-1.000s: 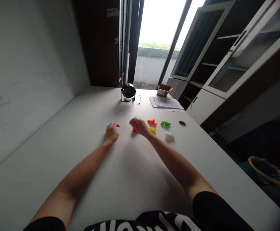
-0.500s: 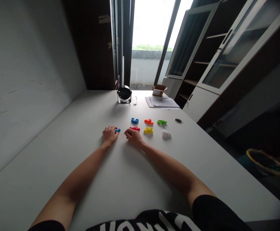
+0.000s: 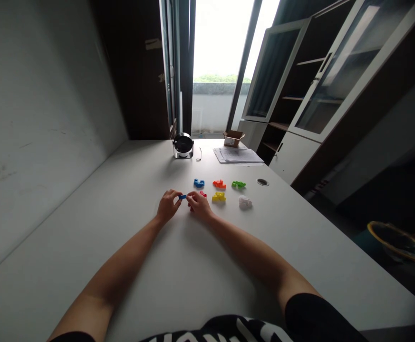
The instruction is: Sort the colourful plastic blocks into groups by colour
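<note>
A: What is carried by the table [image 3: 189, 270]?

B: Papers [image 3: 237, 155] are spread towards the far right corner, a round black device [image 3: 183, 145] is stood near the far edge, and an open carton [image 3: 233, 138] is set just beyond the papers.

A: And the left hand [image 3: 168, 205] and right hand [image 3: 199, 204]?

B: They have been brought together since half a second ago, when the small blue piece [image 3: 182, 196] was met by the left alone. Its left end is now pinched between left thumb and finger; right fingertips are placed at the other end, though whether it is gripped there cannot be told.

A: The rest?

B: Towards the right edge, a white toy [image 3: 245, 202], yellow toy [image 3: 219, 197], green toy [image 3: 238, 184], orange toy [image 3: 219, 184] and blue toy [image 3: 199, 183] are laid out. The pink toy [image 3: 203, 194] is now more covered by the right hand.

A: And the small blue piece?

B: It is held well in from every edge.
</note>
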A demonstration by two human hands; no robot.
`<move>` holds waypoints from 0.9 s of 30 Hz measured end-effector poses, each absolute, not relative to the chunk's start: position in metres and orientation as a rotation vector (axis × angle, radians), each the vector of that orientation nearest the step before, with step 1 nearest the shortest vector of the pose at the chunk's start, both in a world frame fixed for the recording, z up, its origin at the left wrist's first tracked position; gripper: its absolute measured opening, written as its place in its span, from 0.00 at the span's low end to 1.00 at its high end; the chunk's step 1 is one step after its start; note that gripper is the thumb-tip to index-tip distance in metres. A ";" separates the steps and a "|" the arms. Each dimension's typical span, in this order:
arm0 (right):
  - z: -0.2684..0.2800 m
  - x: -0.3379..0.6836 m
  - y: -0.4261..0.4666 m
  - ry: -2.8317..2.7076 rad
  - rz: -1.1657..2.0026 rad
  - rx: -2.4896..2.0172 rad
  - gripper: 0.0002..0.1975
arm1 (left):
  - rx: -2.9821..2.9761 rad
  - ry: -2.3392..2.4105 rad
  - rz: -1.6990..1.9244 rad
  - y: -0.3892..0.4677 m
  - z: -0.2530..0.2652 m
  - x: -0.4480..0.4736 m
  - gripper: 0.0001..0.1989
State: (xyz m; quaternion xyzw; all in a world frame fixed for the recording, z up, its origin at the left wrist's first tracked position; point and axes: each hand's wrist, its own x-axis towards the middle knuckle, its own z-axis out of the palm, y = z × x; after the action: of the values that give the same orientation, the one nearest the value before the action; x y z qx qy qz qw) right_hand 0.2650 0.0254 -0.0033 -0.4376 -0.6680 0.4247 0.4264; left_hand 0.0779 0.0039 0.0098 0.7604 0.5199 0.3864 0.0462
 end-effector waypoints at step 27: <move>-0.011 0.262 0.030 -1.671 1.066 -0.931 0.10 | 2.027 1.422 1.172 0.005 0.011 0.077 0.10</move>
State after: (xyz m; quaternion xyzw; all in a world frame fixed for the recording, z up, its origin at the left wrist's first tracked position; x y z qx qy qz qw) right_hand 0.2622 0.0298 -0.0108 -0.3779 -0.6784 0.4327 0.4580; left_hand 0.0768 0.0049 0.0105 0.7249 0.5087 0.4193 0.1997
